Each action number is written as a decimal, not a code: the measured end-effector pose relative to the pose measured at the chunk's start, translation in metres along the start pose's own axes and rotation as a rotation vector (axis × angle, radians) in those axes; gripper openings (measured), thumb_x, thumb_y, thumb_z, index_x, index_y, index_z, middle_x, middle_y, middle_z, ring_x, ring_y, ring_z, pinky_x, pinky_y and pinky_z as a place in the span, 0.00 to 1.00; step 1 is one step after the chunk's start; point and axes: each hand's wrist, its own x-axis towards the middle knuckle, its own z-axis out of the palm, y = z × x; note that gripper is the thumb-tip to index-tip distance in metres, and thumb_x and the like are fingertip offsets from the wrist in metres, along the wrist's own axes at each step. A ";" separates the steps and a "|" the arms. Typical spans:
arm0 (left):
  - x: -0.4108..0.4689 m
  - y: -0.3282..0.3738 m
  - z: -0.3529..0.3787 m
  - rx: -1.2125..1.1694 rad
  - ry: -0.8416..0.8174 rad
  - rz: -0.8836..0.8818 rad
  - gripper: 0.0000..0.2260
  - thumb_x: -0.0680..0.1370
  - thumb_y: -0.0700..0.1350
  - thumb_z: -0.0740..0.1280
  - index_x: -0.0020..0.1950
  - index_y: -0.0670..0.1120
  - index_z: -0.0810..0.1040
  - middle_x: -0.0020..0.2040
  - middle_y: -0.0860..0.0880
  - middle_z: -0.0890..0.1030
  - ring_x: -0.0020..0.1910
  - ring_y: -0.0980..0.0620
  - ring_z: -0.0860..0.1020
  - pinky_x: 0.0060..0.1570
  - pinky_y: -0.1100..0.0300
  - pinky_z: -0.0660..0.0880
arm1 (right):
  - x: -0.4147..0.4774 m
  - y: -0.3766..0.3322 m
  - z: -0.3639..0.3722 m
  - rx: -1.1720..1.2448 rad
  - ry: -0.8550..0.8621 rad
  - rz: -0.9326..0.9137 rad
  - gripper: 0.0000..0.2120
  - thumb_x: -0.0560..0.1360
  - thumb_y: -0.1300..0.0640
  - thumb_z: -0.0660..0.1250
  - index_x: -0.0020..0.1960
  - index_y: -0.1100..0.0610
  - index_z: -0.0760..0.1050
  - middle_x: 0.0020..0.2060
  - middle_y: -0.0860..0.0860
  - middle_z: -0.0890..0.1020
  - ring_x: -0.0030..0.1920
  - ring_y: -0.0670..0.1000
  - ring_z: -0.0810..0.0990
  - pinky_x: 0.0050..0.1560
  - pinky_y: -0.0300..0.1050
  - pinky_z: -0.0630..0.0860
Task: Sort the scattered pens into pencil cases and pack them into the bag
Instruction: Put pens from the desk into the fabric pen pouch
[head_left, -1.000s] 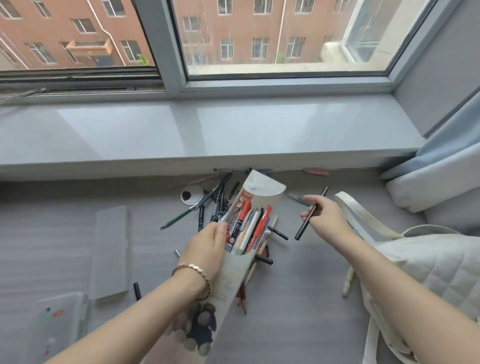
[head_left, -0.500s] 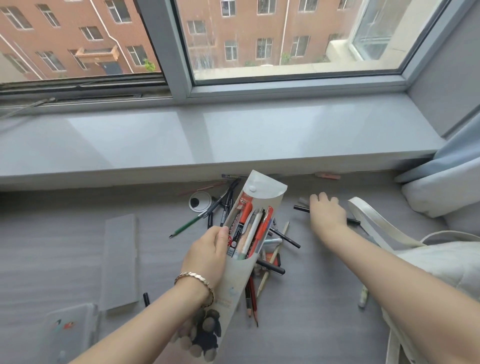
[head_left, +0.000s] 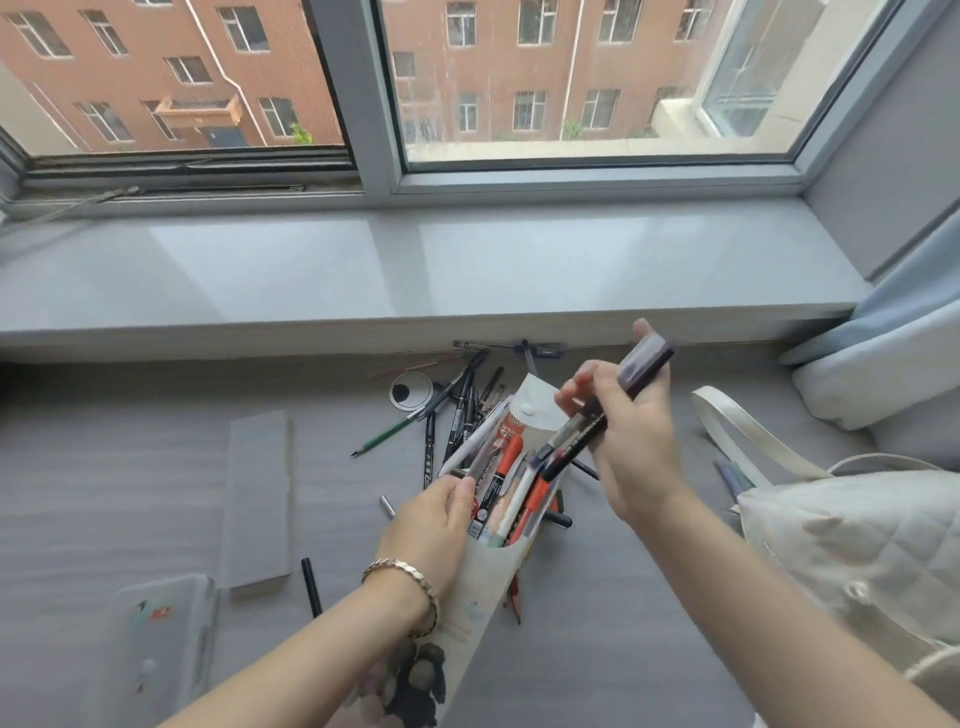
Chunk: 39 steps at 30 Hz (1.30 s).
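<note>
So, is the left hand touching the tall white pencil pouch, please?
Touching. The head view shows the left hand gripping the tall white pencil pouch, thumb curled over its open edge.

We log even daylight from the far window (head_left: 571, 78); soft glare on the sill (head_left: 467, 260). Shadows faint. The raised marker (head_left: 644, 364) smears with motion blur; frame edges bow, wide-angle.

Quilted cloth bag (head_left: 852, 540), glossy stone windowsill (head_left: 415, 270).
</note>
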 end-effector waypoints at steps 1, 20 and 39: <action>-0.005 0.000 0.000 -0.009 -0.009 0.007 0.14 0.80 0.53 0.52 0.38 0.51 0.69 0.34 0.53 0.74 0.37 0.52 0.73 0.38 0.58 0.68 | -0.011 0.009 0.005 0.005 -0.006 0.004 0.20 0.79 0.66 0.56 0.61 0.42 0.62 0.34 0.48 0.77 0.34 0.44 0.78 0.49 0.44 0.78; -0.026 -0.023 -0.017 -0.072 0.005 -0.039 0.14 0.81 0.52 0.52 0.41 0.49 0.72 0.45 0.46 0.80 0.50 0.44 0.77 0.46 0.57 0.69 | -0.035 0.046 0.005 -1.057 -0.473 -0.777 0.12 0.72 0.62 0.57 0.47 0.62 0.79 0.45 0.54 0.83 0.46 0.48 0.80 0.48 0.39 0.75; 0.004 -0.098 -0.070 -0.060 0.213 -0.221 0.14 0.81 0.51 0.51 0.39 0.51 0.70 0.35 0.53 0.74 0.41 0.47 0.73 0.40 0.59 0.65 | 0.060 0.114 0.056 -1.298 -0.092 0.311 0.04 0.74 0.65 0.58 0.48 0.64 0.67 0.44 0.58 0.73 0.32 0.50 0.69 0.27 0.42 0.63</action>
